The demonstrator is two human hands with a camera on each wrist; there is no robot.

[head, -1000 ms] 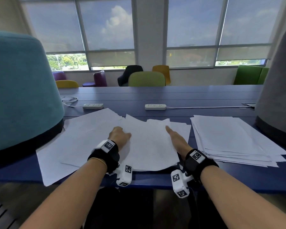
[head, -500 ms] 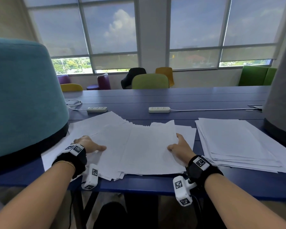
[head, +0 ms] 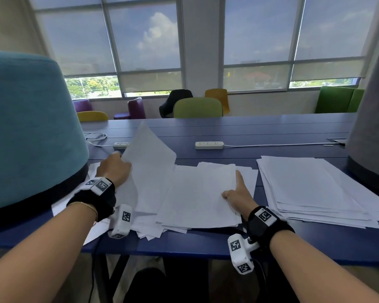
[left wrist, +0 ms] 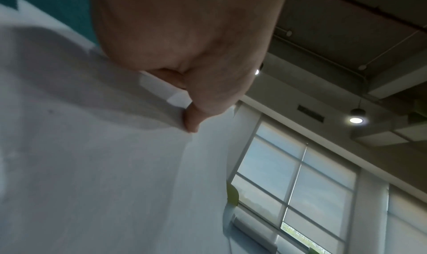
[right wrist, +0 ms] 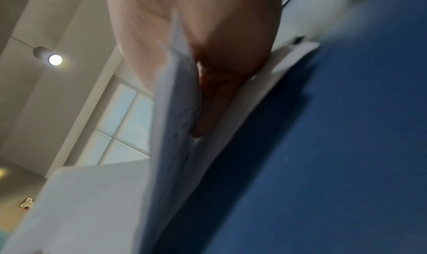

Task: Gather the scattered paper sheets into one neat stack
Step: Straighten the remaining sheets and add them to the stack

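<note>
Loose white sheets lie spread over the blue table (head: 206,243) in front of me. My left hand (head: 115,168) pinches the far left edge of several sheets (head: 150,158) and holds them tilted up off the table; the left wrist view shows thumb and finger of the left hand (left wrist: 191,115) closed on the paper edge (left wrist: 115,148). My right hand (head: 235,192) holds the right edge of the middle pile (head: 197,193), thumb on top. In the right wrist view its fingers (right wrist: 208,102) are tucked under the upper sheets (right wrist: 171,130).
A thicker, roughly squared pile of paper (head: 315,189) lies at the right. Two white power strips (head: 209,145) (head: 120,145) with cables sit farther back. A teal padded form (head: 31,127) crowds the left and a grey one (head: 372,138) the right.
My left hand moved from the near left of the sheets to their far edge and lifted them up. The right hand stayed at the middle pile's right edge.
</note>
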